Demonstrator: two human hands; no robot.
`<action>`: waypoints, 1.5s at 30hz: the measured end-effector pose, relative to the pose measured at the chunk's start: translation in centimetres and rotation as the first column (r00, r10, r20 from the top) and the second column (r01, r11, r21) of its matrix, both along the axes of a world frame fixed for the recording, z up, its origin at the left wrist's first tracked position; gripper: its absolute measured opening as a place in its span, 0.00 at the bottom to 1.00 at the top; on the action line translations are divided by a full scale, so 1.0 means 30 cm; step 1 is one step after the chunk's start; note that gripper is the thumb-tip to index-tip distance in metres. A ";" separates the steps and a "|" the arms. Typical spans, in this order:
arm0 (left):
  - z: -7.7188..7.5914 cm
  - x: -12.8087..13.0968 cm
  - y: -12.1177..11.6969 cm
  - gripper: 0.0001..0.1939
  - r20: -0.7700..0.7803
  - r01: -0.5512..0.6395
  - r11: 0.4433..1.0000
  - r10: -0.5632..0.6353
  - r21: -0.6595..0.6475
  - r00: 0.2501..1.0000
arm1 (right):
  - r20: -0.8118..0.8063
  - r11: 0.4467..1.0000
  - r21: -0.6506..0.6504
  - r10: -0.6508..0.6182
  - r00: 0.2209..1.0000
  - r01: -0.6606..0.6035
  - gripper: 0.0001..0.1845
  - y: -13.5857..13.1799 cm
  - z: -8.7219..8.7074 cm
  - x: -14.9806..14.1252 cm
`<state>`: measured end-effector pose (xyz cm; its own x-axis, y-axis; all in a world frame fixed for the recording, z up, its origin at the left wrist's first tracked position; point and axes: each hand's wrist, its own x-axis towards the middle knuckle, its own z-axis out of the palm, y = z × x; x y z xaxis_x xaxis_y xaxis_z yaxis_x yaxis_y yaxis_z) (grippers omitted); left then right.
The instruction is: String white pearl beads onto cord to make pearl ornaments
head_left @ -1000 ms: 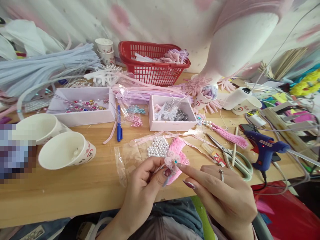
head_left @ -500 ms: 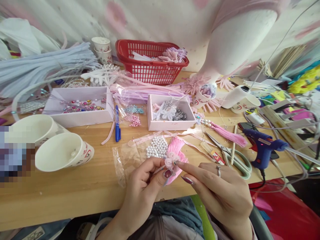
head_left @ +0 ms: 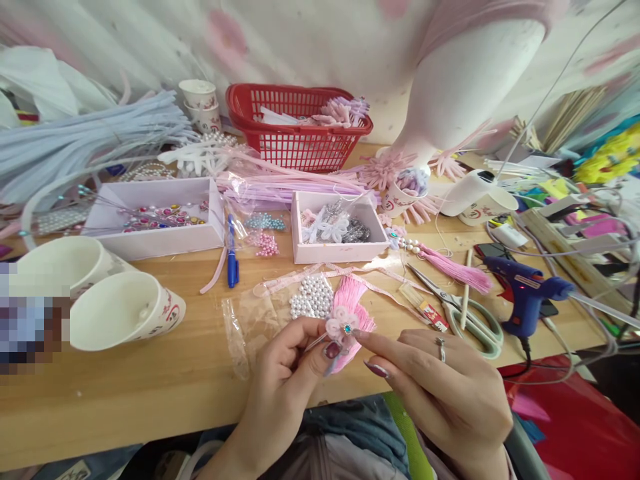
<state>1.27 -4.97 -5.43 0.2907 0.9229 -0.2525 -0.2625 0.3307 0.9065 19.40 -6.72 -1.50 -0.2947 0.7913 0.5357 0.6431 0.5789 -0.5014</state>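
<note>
Between thumb and fingers, my left hand (head_left: 293, 373) pinches a pale pink fuzzy flower (head_left: 336, 321) with a blue gem (head_left: 347, 329) at its centre. My right hand (head_left: 443, 383) has its index finger stretched out, the tip at the flower's edge beside the gem, and its thumb apart below; I see nothing held in it. Just behind the flower a pink tassel (head_left: 353, 293) spreads out; whether it is joined to the flower is hidden. White pearl beads (head_left: 310, 297) lie on a clear bag left of the tassel.
To the right are scissors (head_left: 473, 323), a blue glue gun (head_left: 527, 293) and another pink tassel (head_left: 455, 268). Two paper cups (head_left: 125, 310) stand at left. Behind are white boxes (head_left: 340, 252) of parts, a blue pen (head_left: 232, 257) and a red basket (head_left: 300, 148).
My right fingertip pressed over the gem half a second ago and has since shifted slightly right, so the gem shows again. My left hand keeps its hold on the flower. The view has shifted slightly.
</note>
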 end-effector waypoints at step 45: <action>0.006 0.022 -0.022 0.14 -0.017 -0.064 0.994 0.063 -0.088 0.998 | 0.038 1.000 -0.026 0.001 0.999 0.000 0.11 0.007 -0.003 0.011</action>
<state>1.93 -5.62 -5.24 0.2283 0.9133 -0.3374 -0.2727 0.3927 0.8783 19.74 -6.52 -1.58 -0.3146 0.8048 0.5033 0.6616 0.5661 -0.4917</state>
